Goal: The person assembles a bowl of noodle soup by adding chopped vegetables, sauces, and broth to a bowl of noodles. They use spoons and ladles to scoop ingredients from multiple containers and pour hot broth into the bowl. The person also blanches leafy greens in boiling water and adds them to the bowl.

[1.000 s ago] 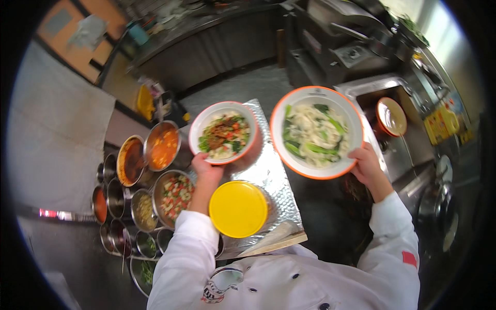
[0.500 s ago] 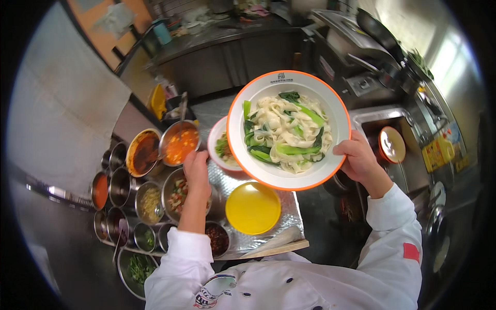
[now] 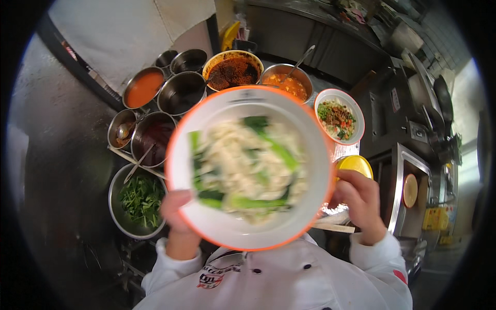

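A white bowl with an orange rim point(image 3: 310, 225), holding wide pale noodles point(image 3: 243, 170) and green leafy vegetables point(image 3: 261, 202), is held up in front of my chest and looks blurred. At its lower left edge my left hand point(image 3: 178, 219) grips it, thumb over the rim and the other fingers mostly hidden. Against the right edge, my right hand point(image 3: 360, 202) has its fingers curled at the rim, partly behind the bowl. Just beyond that hand is a yellow round dish point(image 3: 356, 164), partly covered. Farther back sits another bowl point(image 3: 360, 132) with a chopped, saucy topping point(image 3: 338, 119).
Metal pots stand at the left and back, including one of orange-red sauce point(image 3: 143, 89), a pan of dark chili paste point(image 3: 235, 71) and a pot of orange soup point(image 3: 289, 85) with a ladle. A basin of greens point(image 3: 140, 202) is lower left; a sink point(image 3: 397, 194) is right.
The noodle bowl has come nearer and to the left. My left hand has moved from beside the pots onto its rim. The view has swung left, and my right hand stays at the bowl's right side.
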Demonstrator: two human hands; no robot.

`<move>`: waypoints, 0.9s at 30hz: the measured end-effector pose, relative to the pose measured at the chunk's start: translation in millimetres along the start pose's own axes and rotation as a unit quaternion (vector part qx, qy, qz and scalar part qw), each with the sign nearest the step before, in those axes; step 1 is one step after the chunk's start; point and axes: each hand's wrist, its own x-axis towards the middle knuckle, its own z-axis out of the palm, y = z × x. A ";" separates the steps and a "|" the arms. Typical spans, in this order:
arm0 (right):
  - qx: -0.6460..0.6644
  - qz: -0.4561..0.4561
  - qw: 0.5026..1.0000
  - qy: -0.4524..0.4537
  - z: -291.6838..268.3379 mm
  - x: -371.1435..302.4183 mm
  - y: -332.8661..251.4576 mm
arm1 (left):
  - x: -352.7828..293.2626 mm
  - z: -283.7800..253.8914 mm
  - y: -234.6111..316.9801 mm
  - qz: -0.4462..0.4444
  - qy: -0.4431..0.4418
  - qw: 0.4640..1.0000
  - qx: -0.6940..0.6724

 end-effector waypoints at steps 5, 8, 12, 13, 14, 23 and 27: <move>-0.050 0.103 0.992 0.061 97.0 82.2 41.7 | -13.7 -64.6 83.8 0.118 0.023 0.987 0.108; 0.032 0.084 0.995 0.030 120.5 117.3 48.7 | -20.2 -94.5 109.5 0.113 0.010 0.988 0.101; 0.089 0.074 0.992 0.054 143.9 147.7 52.1 | -23.9 -131.0 105.6 0.105 0.068 0.991 0.041; 0.064 0.077 0.994 0.033 153.5 152.2 52.6 | -22.2 -137.4 102.0 0.084 0.088 0.992 0.045; 0.056 0.069 0.996 -0.003 164.4 154.1 52.2 | -21.8 -142.5 99.0 0.068 0.113 0.990 0.050; -0.266 -0.232 0.930 0.102 99.2 76.3 22.0 | -1.4 -125.7 70.3 0.073 0.073 0.994 0.031; -0.480 -0.287 0.828 0.031 87.2 83.8 46.0 | 1.4 -115.0 73.3 0.072 0.061 0.994 0.063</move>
